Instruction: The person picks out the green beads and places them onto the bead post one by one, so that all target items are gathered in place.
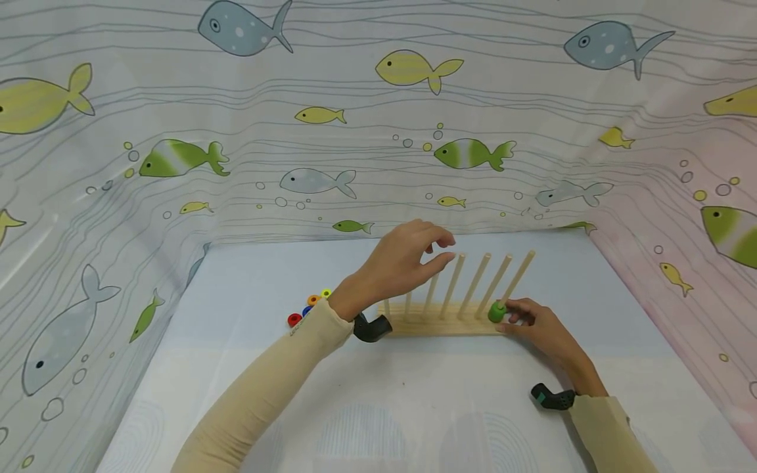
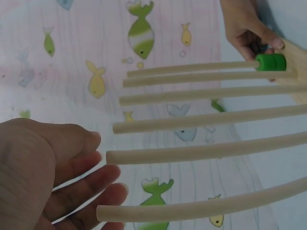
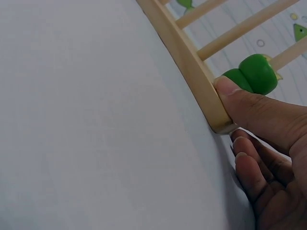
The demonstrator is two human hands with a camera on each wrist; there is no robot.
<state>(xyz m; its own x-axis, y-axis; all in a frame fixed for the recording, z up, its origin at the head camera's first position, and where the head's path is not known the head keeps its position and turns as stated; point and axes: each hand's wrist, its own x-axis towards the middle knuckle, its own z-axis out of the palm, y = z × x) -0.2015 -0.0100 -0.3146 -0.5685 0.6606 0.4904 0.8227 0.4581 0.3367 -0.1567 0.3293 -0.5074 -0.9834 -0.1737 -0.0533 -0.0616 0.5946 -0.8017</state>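
A pale wooden peg rack (image 1: 437,326) stands on the table with several upright pegs in a row. Two green beads (image 3: 259,74) are stacked at the bottom of its rightmost peg. My right hand (image 1: 539,327) grips that end of the rack, the thumb on the base beside the beads and the fingers around the end. Above the rack's left part hovers my left hand (image 1: 402,259), fingers loosely bent and nothing in them. In the left wrist view its fingertips (image 2: 115,191) are close to the peg tops; whether they touch is unclear.
Behind the left forearm lie small beads: red (image 1: 294,320), blue (image 1: 306,310), orange (image 1: 313,300) and yellow (image 1: 326,293), partly hidden by the sleeve. A fish-patterned curtain (image 1: 367,144) rises behind and beside the white table (image 1: 414,387).
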